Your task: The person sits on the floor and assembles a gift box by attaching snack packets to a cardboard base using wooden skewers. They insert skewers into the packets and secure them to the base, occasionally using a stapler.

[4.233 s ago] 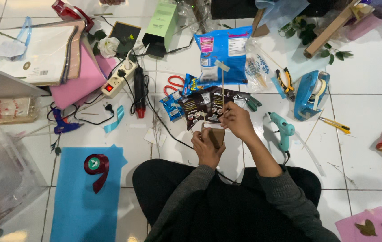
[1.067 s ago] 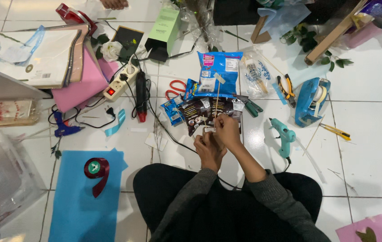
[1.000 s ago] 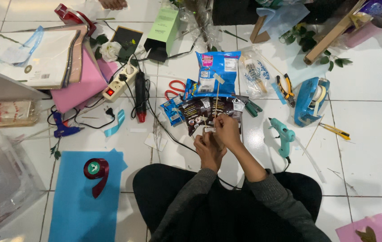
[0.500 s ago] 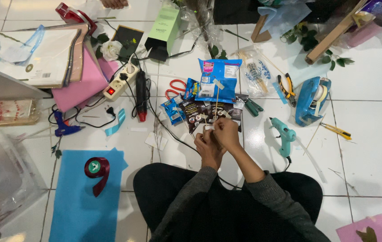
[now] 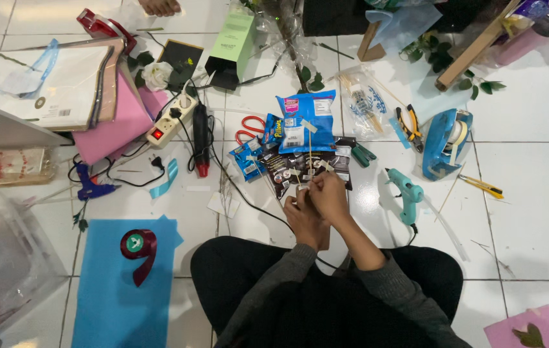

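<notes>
Both your hands have drawn nearer your lap, left hand (image 5: 301,216) and right hand (image 5: 330,195) pinching a thin wooden skewer (image 5: 309,149) over dark glossy snack packets (image 5: 287,171) mid-floor; a teal glue gun (image 5: 407,194) crowds the right.

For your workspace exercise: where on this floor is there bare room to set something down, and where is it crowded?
Bare tile lies right of the teal glue gun, below the tape dispenser. Another patch sits between the blue sheet and the black cord. It is crowded ahead of both hands, around the snack packets.
</notes>
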